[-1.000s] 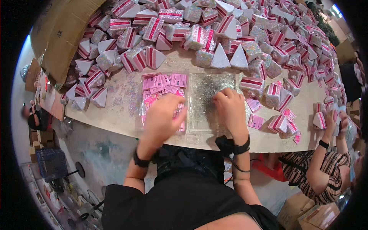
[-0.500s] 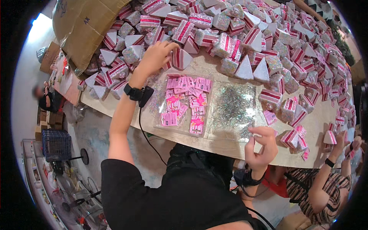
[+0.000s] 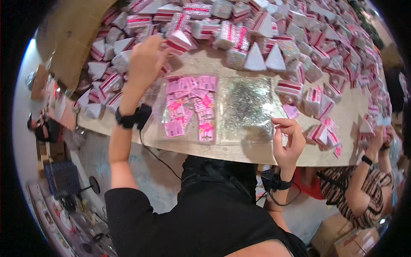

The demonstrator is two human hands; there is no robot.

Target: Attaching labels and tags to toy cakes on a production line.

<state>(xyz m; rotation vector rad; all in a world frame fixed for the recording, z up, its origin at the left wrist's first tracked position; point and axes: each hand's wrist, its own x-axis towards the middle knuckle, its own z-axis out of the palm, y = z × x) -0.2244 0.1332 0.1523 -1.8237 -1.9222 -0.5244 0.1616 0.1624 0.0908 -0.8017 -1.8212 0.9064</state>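
My left hand, smeared by motion, reaches to the near edge of the heaped toy cake slices. Its fingers are closed on the left side of a cake slice with a white triangular face and pink bands; the slice sits tilted. My right hand hovers at the table's front edge with its fingers half curled, thumb and forefinger a little apart, and nothing visible between them. Beside it lies a clear tray of iridescent tinsel shreds. Left of that, a clear tray holds several pink printed cards.
A large pile of glittery cake slices covers the table's back and right. A brown cardboard box stands at the far left. At right, a co-worker's hands work near a slice. A few tagged slices lie beyond my right hand.
The view has shifted, so the table appears higher and further left. My left hand has drawn back slightly leftward, and the slice at its fingers has tipped. My right hand stays near the front edge.
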